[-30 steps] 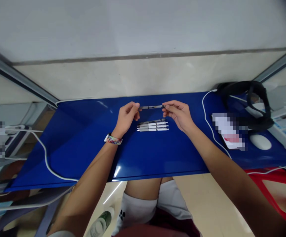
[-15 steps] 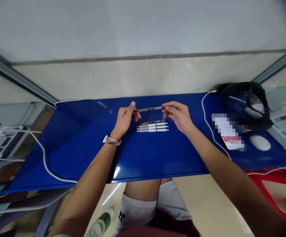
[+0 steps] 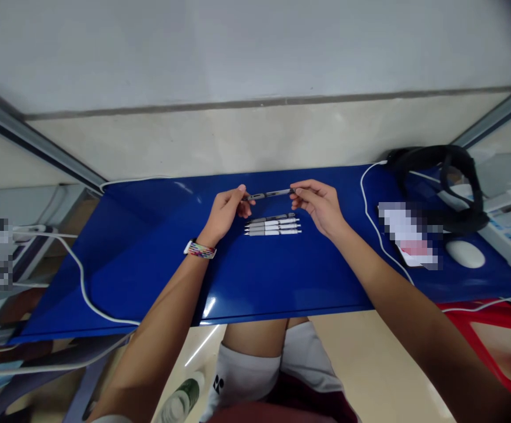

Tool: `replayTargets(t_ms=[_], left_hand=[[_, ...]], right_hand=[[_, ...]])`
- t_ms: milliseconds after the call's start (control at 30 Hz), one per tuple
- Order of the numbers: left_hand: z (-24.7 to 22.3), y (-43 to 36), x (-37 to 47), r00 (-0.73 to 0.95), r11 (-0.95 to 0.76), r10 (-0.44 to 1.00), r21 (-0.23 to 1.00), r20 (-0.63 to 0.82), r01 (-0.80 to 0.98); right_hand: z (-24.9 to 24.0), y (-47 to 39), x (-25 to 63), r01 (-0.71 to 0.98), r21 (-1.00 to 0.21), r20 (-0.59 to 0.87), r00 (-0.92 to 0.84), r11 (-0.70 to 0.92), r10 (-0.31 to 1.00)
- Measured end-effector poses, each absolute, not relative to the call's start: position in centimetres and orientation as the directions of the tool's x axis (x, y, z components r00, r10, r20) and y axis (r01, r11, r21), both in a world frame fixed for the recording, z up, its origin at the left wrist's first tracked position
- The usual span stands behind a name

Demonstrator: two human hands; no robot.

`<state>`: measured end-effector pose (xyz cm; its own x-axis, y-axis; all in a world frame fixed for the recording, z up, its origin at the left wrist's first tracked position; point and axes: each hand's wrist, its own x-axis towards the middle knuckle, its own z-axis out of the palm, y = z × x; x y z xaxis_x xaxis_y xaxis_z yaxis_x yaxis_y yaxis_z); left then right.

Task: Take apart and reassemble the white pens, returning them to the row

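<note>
A slim pen (image 3: 270,193), grey and dark, is held level above the blue table (image 3: 299,276) between both hands. My left hand (image 3: 229,208) pinches its left end, and my right hand (image 3: 319,202) pinches the right end. Just below it on the table lies a neat row of several pens (image 3: 273,226), side by side with tips to the left. The nearer ones have white and grey barrels; the farthest looks darker. A watch with a multicoloured band (image 3: 200,248) is on my left wrist.
To the right lie a phone (image 3: 407,235) with a blurred screen, a white computer mouse (image 3: 466,254) and a black headset-like loop (image 3: 443,188). White cables (image 3: 372,226) run over both sides of the table. A pale wall (image 3: 255,138) rises behind.
The held pen seems turned slightly about its length, and the left fingers have shifted a little right. The row of pens is unchanged.
</note>
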<state>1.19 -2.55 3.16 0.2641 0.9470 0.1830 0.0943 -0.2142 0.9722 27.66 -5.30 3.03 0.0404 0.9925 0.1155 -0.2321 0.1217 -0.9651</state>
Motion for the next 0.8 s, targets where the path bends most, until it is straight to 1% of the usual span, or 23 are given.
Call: replayTargets(t_ms=[100,200,367,500,633,800], left_hand=[[3.19,-2.49,1.17,0.276,-0.239,0.936,0.970,0.217,0.046],[3.06,-2.37,1.13,0.281,-0.259,0.932,0.963,0.228,0.079],[3.03,-2.33,1.19,0.290,-0.212,0.944,0.963,0.159,0.163],[3.10,-2.43,1.40,0.286,-0.233,0.943,0.951,0.170,0.202],[2.83,-2.27,1.43,0.265,-0.233,0.946,0.960,0.187,0.154],[2.36,-1.74,1.19,0.184,-0.230,0.960,0.970,0.212,0.081]], right_hand=[[2.81,-5.13,27.75,-0.213,-0.968,0.119,0.073,0.132,0.990],[2.77,-5.04,27.87,-0.210,-0.967,0.129,0.089,0.146,0.988],[3.08,-5.18,27.85,-0.216,-0.962,0.149,0.095,0.167,0.984],[3.31,-5.32,27.72,-0.229,-0.958,0.156,0.085,0.172,0.984],[3.43,-5.30,27.77,-0.253,-0.959,0.110,0.093,0.130,0.990],[3.75,-5.26,28.05,-0.310,-0.948,0.045,0.078,0.067,0.996]])
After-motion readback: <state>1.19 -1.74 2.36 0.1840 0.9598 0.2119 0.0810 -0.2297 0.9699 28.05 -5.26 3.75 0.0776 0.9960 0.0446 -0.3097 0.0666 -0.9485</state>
